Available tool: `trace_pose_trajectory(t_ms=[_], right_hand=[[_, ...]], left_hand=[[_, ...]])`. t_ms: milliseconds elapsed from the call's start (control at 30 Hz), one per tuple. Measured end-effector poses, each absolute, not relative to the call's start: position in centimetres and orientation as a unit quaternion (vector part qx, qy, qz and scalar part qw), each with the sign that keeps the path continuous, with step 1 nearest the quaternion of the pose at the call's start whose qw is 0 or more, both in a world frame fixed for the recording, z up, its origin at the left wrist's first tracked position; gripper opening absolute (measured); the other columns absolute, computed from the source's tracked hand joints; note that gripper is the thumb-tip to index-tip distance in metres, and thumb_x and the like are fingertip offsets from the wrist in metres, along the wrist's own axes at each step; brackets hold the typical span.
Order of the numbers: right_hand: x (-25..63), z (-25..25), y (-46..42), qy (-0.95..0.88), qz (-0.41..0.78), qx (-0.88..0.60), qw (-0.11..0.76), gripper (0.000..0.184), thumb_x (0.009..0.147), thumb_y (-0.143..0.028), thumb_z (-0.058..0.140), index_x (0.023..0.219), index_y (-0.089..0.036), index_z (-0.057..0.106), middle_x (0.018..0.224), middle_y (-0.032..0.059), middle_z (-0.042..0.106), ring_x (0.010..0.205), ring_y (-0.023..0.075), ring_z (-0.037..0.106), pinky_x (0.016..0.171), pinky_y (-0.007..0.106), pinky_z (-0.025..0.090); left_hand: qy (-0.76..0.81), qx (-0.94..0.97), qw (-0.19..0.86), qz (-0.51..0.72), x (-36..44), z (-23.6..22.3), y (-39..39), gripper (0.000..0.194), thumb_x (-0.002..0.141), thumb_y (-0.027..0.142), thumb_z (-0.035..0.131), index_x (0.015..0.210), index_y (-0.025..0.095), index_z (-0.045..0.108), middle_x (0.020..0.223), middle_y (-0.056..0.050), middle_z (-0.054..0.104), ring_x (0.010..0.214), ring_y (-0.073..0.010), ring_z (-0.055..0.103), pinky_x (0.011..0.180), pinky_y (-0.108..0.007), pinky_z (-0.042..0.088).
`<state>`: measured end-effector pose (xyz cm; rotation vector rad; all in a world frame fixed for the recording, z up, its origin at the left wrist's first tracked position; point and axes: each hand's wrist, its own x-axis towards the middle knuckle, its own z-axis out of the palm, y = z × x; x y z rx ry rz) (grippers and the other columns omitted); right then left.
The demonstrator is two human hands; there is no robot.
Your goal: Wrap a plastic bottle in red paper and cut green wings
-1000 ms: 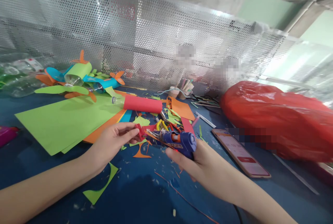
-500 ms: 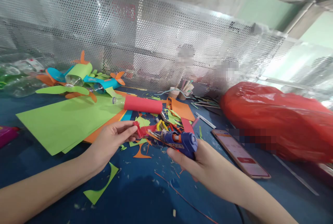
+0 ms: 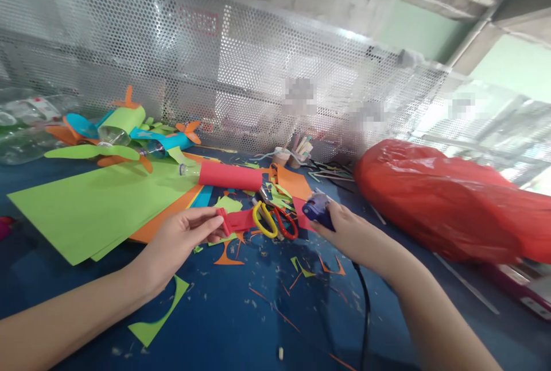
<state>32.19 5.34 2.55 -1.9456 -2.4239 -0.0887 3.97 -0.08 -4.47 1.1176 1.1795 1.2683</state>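
Note:
My left hand (image 3: 178,239) pinches a small red paper piece (image 3: 239,220) just above the blue table (image 3: 241,325). My right hand (image 3: 350,236) is wrapped round a blue glue gun (image 3: 317,208), held to the right of the red piece; its black cord (image 3: 365,308) trails toward me. Scissors with one yellow and one red handle (image 3: 275,220) lie between the two hands. A bottle wrapped in red paper (image 3: 230,176) lies behind them.
Green and orange paper sheets (image 3: 86,204) lie at left, with paper-and-bottle planes (image 3: 120,132) behind. A big red plastic bag (image 3: 434,198) fills the right. Cups of sticks (image 3: 297,153) stand by the perforated metal screen (image 3: 215,72). Paper scraps litter the table.
My right hand has pulled the glue gun away to the right and back from the red piece, uncovering the scissors. The view shifted left; the phone is now hidden.

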Motion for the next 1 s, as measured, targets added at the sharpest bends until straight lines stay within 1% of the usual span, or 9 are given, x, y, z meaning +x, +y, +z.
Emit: trace_pose_trajectory(t_ms=[133,267,367,467,500,600,667,767,1000], right_hand=[[34.0,1.3,7.1,-0.783,-0.014,-0.617,-0.07,0.038,0.088,-0.039,0.053,0.107,-0.006,0.058,0.105,0.0227,0.065,0.097,0.0337,0.065,0.079,0.038,0.048],[34.9,0.7,8.3,-0.809,0.0,-0.582,-0.087,0.031,0.084,-0.037,0.06,0.099,-0.01,0.061,0.095,0.0171,0.068,0.086,0.0288,0.067,0.072,0.034,0.049],[34.6,1.2,8.1,-0.807,-0.034,-0.584,-0.08,0.022,0.083,-0.032,0.062,0.093,-0.012,0.065,0.096,0.0171,0.069,0.088,0.0298,0.066,0.076,0.036,0.048],[32.5,2.1,6.6,-0.812,-0.068,-0.579,-0.007,0.022,0.089,-0.031,0.051,0.091,-0.014,0.065,0.101,0.0177,0.067,0.097,0.0305,0.062,0.086,0.042,0.044],[31.4,2.2,5.9,-0.819,-0.043,-0.568,0.071,0.022,0.089,-0.032,0.051,0.089,-0.015,0.064,0.096,0.0146,0.068,0.092,0.0281,0.063,0.084,0.041,0.045],[27.6,1.8,3.3,-0.841,0.217,-0.44,0.227,0.021,0.087,-0.039,0.056,0.088,-0.019,0.059,0.086,0.0041,0.067,0.079,0.0173,0.064,0.074,0.029,0.05],[25.4,0.8,1.8,-0.828,0.335,-0.365,0.261,0.03,0.081,-0.044,0.065,0.094,-0.018,0.057,0.092,0.0037,0.066,0.084,0.0158,0.064,0.076,0.027,0.051],[23.7,-0.6,0.4,-0.813,0.344,-0.366,0.294,0.034,0.072,-0.039,0.075,0.091,-0.018,0.056,0.087,0.0017,0.065,0.079,0.0143,0.062,0.074,0.026,0.05],[23.6,-1.7,0.4,-0.821,0.238,-0.4,0.331,0.014,0.075,-0.023,0.071,0.078,-0.02,0.058,0.076,-0.0018,0.065,0.071,0.013,0.061,0.067,0.024,0.048]], left_hand=[[0.49,0.47,0.514,0.524,3.9,-4.7,-0.1,0.025,0.078,0.04,0.069,0.097,0.025,0.072,0.087,-0.003,0.074,0.081,-0.0185,0.067,0.073,-0.028,0.053],[0.481,0.462,0.533,0.52,4.0,-4.5,-0.2,0.023,0.078,0.04,0.07,0.094,0.025,0.073,0.087,-0.003,0.075,0.084,-0.0184,0.067,0.074,-0.027,0.053],[0.467,0.454,0.551,0.522,4.2,-4.4,-0.3,0.021,0.076,0.039,0.072,0.091,0.026,0.074,0.085,-0.002,0.075,0.082,-0.0176,0.068,0.073,-0.026,0.053],[0.453,0.45,0.566,0.522,4.5,-4.3,-0.5,0.016,0.075,0.037,0.073,0.086,0.026,0.075,0.08,0.001,0.074,0.078,-0.0156,0.068,0.071,-0.024,0.052],[0.448,0.452,0.568,0.521,4.6,-4.3,-0.6,0.014,0.076,0.037,0.073,0.084,0.026,0.075,0.078,0.001,0.074,0.077,-0.015,0.067,0.07,-0.024,0.052],[0.44,0.463,0.569,0.518,4.9,-4.4,-0.8,0.012,0.076,0.037,0.073,0.082,0.026,0.075,0.078,0.002,0.074,0.075,-0.0134,0.066,0.068,-0.021,0.051],[0.433,0.469,0.573,0.514,5.0,-4.4,-0.9,0.012,0.076,0.036,0.073,0.083,0.027,0.075,0.081,0.002,0.074,0.076,-0.0129,0.066,0.07,-0.021,0.051],[0.42,0.473,0.58,0.513,5.2,-4.4,-1.0,0.012,0.075,0.034,0.075,0.086,0.029,0.076,0.084,0.003,0.074,0.079,-0.0127,0.066,0.074,-0.021,0.051],[0.414,0.471,0.592,0.507,5.3,-4.9,-1.2,0.012,0.074,0.036,0.075,0.083,0.027,0.076,0.084,0.002,0.075,0.075,-0.0124,0.065,0.069,-0.02,0.052]])
